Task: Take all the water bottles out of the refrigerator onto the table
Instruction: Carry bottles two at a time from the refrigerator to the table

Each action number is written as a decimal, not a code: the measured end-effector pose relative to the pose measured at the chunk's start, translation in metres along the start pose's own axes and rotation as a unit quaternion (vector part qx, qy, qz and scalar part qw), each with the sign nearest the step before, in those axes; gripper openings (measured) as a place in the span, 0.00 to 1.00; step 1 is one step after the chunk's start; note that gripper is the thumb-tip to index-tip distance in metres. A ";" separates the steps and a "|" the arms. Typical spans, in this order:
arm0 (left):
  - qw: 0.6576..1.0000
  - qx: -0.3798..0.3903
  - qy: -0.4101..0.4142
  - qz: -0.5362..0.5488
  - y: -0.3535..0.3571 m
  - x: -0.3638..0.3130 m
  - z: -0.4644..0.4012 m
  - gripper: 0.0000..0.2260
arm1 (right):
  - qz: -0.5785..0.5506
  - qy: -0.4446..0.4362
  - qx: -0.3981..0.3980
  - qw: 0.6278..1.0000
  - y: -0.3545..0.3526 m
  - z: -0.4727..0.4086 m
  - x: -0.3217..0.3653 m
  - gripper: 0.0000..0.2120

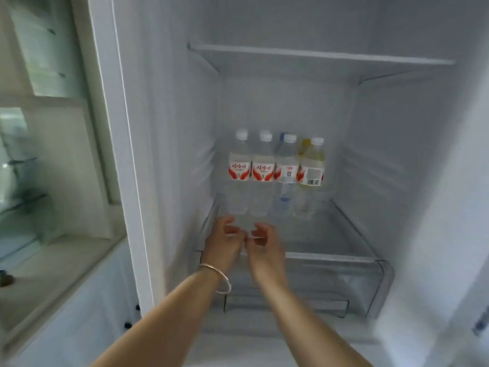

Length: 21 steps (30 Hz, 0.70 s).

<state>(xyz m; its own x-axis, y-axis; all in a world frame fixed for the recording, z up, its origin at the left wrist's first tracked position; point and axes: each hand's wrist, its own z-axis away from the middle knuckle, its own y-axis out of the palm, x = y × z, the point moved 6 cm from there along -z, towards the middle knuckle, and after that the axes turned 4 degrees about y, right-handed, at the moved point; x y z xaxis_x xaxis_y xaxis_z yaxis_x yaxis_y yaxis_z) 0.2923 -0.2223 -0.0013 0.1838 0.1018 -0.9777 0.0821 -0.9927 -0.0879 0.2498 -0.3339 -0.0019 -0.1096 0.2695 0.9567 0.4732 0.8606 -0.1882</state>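
Several clear water bottles with white caps and red-and-white labels stand in a row at the back of a glass shelf (344, 234) inside the open refrigerator: the leftmost bottle (239, 173), one beside it (262, 174), another (286, 173) and the rightmost (312, 173). More caps, one blue and one yellow, show behind the right two. My left hand (223, 239), with a bangle on its wrist, and my right hand (264, 242) reach over the shelf just in front of the two left bottles. Both hands have curled, parted fingers and hold nothing.
An upper glass shelf (317, 55) spans the refrigerator above the bottles. A clear drawer (357, 282) sits below the bottle shelf. The refrigerator's white left wall (127, 154) borders a cabinet and a ledge (53, 266) on the left.
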 end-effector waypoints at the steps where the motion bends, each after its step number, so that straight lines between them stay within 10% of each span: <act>1: 1.000 0.002 -0.003 0.007 0.006 0.002 -0.010 0.18 | -0.002 0.007 -0.001 1.000 0.002 -0.012 -0.002 0.16; 13: 0.978 -0.202 0.037 0.035 0.023 -0.003 -0.106 0.20 | 0.016 -0.037 -0.056 0.998 0.010 -0.129 0.007 0.27; 21: 0.977 -0.199 0.074 0.007 0.043 -0.013 -0.119 0.25 | 0.054 -0.094 -0.076 0.991 0.014 -0.143 0.012 0.33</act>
<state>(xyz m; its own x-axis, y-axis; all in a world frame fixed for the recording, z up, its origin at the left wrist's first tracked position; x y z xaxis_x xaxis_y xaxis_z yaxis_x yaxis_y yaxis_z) 0.4104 -0.2582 0.0302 0.3256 0.1265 -0.9370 0.4471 -0.8938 0.0347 0.3805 -0.3806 0.0390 -0.2045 0.4449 0.8719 0.6159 0.7508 -0.2386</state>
